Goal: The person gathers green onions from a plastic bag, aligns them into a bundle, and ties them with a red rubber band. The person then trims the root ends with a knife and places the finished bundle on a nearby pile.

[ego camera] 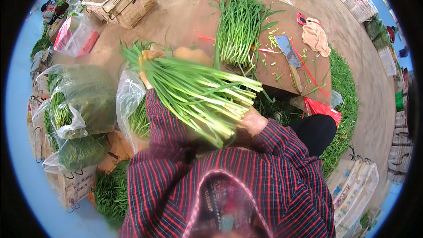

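Note:
A loose bunch of garlic chives [198,86] lies slantwise in front of my chest, its pale cut ends pointing right. My left hand [148,60], its fingers orange-tan as if covered, grips the leafy end. Under the pale stem ends is my right hand [253,121], holding them from below; its fingers are mostly hidden. Beyond, another chive bunch [241,29] rests on a brown board [281,10], with a red strip [205,37] running beneath it. A cleaver [287,51] with a wooden handle lies to its right, among short stem trimmings [273,38].
Plastic bags of chives [79,105] stand at left, below a plastic crate [132,10]. On the board's right are a tan cloth [315,36] and a small red object [301,19]. Red strips [322,110] hang by my knee [314,132]. Loose greens [343,99] are heaped at right.

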Demonstrator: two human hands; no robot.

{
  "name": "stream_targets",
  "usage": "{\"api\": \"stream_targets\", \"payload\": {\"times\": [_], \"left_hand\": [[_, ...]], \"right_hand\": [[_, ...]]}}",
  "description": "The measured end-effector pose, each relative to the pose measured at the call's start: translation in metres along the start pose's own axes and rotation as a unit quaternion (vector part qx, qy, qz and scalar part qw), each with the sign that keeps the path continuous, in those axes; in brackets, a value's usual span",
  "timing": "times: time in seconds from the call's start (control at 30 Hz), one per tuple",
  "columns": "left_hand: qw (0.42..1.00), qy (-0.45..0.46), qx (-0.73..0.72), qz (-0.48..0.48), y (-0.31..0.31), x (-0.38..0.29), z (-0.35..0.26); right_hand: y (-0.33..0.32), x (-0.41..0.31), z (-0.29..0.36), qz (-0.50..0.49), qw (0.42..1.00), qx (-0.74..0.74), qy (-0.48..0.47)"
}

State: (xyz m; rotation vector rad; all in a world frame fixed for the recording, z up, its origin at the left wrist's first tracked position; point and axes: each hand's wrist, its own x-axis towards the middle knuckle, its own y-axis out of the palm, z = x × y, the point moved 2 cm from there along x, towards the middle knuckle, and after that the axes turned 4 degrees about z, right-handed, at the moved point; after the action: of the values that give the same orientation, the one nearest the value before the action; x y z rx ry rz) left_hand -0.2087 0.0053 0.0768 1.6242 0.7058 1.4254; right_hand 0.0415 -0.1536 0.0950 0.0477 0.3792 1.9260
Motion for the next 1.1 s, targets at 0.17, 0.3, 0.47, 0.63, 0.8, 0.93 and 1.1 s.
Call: {"api": "stream_targets", "payload": {"times": [0.17,0.3,0.47,0.63,0.8,0.93,1.1], "left_hand": [[0.996,-0.078,-0.020,0.037,-0.009,0.005,-0.011],[0.966,0.060,-0.173,-0.181,-0.022,0.001,-0.015],[0.998,-0.016,-0.030,-0.058,-0.033,-0.007,-0.014],[0.969,0.088,0.143,-0.182,-0.034,0.004,-0.024],[0.996,0.006,-0.009,-0.086,-0.006,0.010,-0.012],[0.994,0.024,0.039,-0.096,0.004,0.013,-0.010],[0.992,0.002,0.029,-0.124,0.001,0.015,-0.001]], "right_hand": [[-0.026,-0.030,0.039,0.048,0.989,0.102,0.100],[-0.059,-0.068,0.065,0.167,0.942,0.226,-0.181],[-0.063,-0.067,0.028,-0.016,0.992,0.027,0.119],[-0.025,-0.037,-0.003,-0.031,0.986,0.134,0.098],[-0.013,-0.024,-0.008,0.076,0.974,0.197,0.081],[-0.014,-0.024,0.000,0.096,0.953,0.280,0.057],[-0.004,-0.027,0.016,0.176,0.956,0.223,0.077]]}}
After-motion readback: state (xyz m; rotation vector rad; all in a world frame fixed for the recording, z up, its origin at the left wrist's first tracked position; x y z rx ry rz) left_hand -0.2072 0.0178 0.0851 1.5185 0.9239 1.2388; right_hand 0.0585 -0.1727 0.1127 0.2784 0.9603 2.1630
